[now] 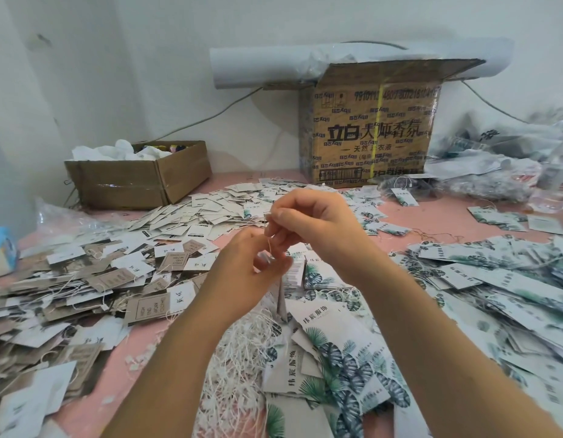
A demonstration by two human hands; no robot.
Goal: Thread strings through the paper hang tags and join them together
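My left hand [242,273] and my right hand [308,226] meet above the middle of the pink table [447,213]. A thin white string [269,245] runs between them, pinched by the right fingers at its top. The left fingers pinch a stack of hang tags [297,273] seen edge-on, hanging down below the hands. Loose white strings [239,352] lie in a heap under my forearms. Leaf-printed tags [337,358] spread to the right, brown and white tags [94,289] to the left.
A low open cardboard box [138,181] stands at the back left. A tall printed carton [371,131] stands at the back middle with a white roll [261,67] on top. Plastic bags [501,162] pile at the back right. A blue pack [2,248] sits at the left edge.
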